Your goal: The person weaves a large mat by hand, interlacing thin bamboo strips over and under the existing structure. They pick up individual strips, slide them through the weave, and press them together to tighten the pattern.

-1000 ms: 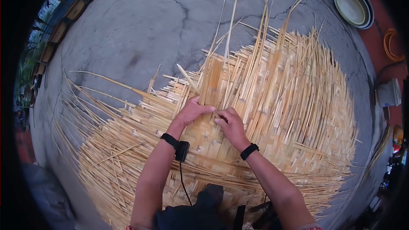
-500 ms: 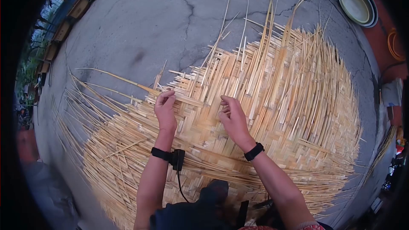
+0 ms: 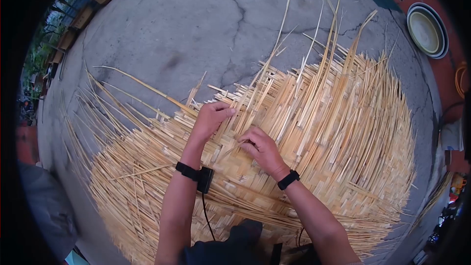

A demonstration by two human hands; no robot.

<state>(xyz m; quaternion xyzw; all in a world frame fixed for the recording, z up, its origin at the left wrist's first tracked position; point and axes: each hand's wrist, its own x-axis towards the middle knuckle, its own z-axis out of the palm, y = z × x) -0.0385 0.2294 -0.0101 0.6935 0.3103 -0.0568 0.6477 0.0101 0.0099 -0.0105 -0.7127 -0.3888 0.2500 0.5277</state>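
Observation:
A large woven mat of split bamboo strips (image 3: 314, 118) lies on the ground beneath both hands, loose strip ends sticking out around its edge. My left hand (image 3: 213, 118) is over the upper middle of the weave, thumb and fingers pinched together; what is between them is too small to name. Just right of it and lower, my right hand (image 3: 261, 148) is closed with curled fingers at the woven surface, its grip also unclear. Long thin strips (image 3: 147, 88) extend beyond the mat at the upper left, and others rise at the top.
Cracked grey concrete (image 3: 162, 24) surrounds the mat. Stacked basins (image 3: 426, 32) stand at the upper right. Planter boxes (image 3: 82, 17) line the upper left. Dark grey cloth (image 3: 46, 206) shows at the lower left. A cable hangs from the device on my left wrist.
The view has shifted, so the mat sits lower. My left hand has moved right and my right hand has come lower and closer to it, its fingers more curled.

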